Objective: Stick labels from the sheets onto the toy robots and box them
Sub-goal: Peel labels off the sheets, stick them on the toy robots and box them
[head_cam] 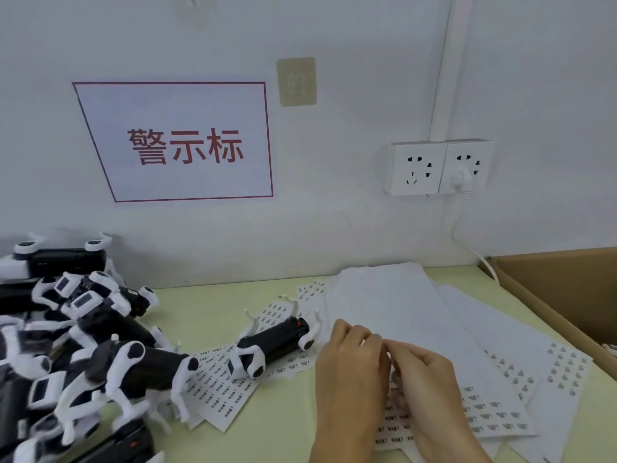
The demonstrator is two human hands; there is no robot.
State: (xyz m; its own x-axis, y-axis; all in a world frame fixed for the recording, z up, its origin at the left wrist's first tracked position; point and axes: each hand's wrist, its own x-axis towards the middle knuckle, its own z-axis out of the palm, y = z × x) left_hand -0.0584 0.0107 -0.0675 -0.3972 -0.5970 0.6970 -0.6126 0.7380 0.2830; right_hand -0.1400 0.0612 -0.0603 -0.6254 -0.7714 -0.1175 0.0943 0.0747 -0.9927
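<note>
Paper label sheet (434,355): left hand (350,359), right hand (424,372) fingers curled, pinching edge together.

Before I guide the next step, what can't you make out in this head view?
- Whether a label is held: the left hand and right hand meet over the label sheet, fingertips hiding the grip.
- Label print: too small and blurred.
- Cardboard box: cut by the right edge, contents unseen.
- Toy robot pile: cut by the left edge, no count possible.
</note>
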